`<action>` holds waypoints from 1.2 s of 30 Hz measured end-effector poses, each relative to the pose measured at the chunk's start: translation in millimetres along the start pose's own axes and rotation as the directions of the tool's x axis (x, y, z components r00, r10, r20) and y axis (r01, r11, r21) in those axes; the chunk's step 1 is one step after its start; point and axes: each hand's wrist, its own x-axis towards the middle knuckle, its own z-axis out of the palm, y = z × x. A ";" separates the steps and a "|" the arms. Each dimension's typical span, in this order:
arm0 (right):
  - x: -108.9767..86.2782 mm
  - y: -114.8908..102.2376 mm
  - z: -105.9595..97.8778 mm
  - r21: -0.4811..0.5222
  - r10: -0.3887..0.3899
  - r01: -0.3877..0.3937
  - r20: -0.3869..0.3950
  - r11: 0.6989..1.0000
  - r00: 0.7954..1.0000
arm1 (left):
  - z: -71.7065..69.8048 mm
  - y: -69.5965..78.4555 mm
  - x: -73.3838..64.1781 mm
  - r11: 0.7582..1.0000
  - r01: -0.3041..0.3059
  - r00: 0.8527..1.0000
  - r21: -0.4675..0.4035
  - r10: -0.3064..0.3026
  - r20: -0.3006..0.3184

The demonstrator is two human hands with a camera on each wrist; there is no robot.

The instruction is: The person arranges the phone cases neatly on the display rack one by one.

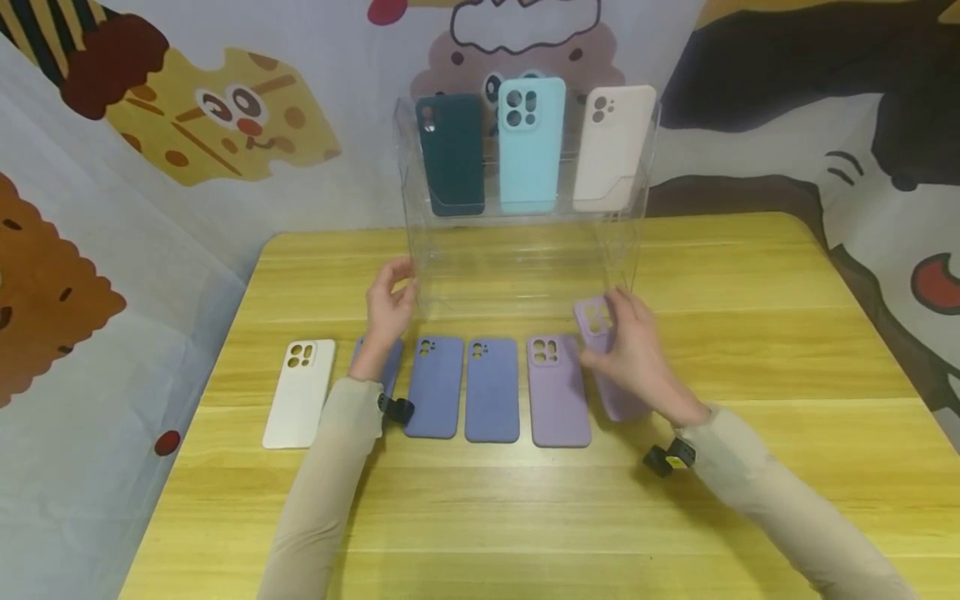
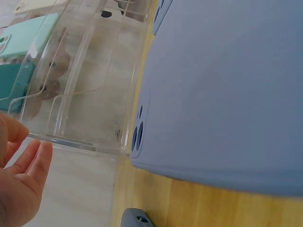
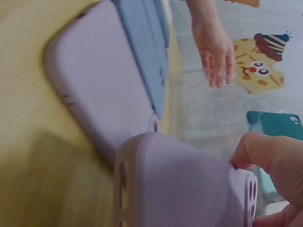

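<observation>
My right hand (image 1: pixel 637 354) grips a lilac phone case (image 3: pixel 184 184) near its camera-cutout end, thumb at one edge and fingers at the other. The case slants just right of a second lilac phone case (image 1: pixel 558 400) lying on the table. At the left side of a clear display stand (image 1: pixel 517 271), my left hand (image 1: pixel 390 304) has its fingertips right by the stand's edge, fingers loosely bent with a gap to the thumb. Dark green (image 1: pixel 453 158), mint (image 1: pixel 532 158) and cream (image 1: pixel 615 150) phone cases stand on the upper tier.
Blue phone cases (image 1: pixel 491 392) lie in a row on the wooden table (image 1: pixel 465 517), one partly hidden under my left wrist. A white phone case (image 1: pixel 300 396) lies at the row's left end. Behind the stand hangs a cartoon-printed cloth (image 1: pixel 360 200).
</observation>
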 end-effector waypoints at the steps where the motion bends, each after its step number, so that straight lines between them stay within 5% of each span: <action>1: 2.3 -2.8 -0.5 0.008 -0.005 0.005 -0.004 1.000 1.000 | -0.2 0.0 -0.2 1.000 -0.001 1.000 0.000 0.001 0.002; 14: 44.5 -42.5 0.4 0.095 -0.078 0.084 -0.071 0.992 0.994 | -2.4 -0.4 0.3 0.999 0.023 1.000 -0.032 -0.022 0.007; 28: 97.6 -85.0 19.8 0.161 -0.196 0.236 -0.230 0.958 0.953 | -2.9 0.2 0.2 1.000 0.006 1.000 0.002 -0.006 0.018; 36: 130.3 -117.5 33.3 0.188 -0.176 0.234 -0.282 0.954 0.943 | -1.6 -1.5 1.0 1.000 -0.020 1.000 -0.009 0.020 0.004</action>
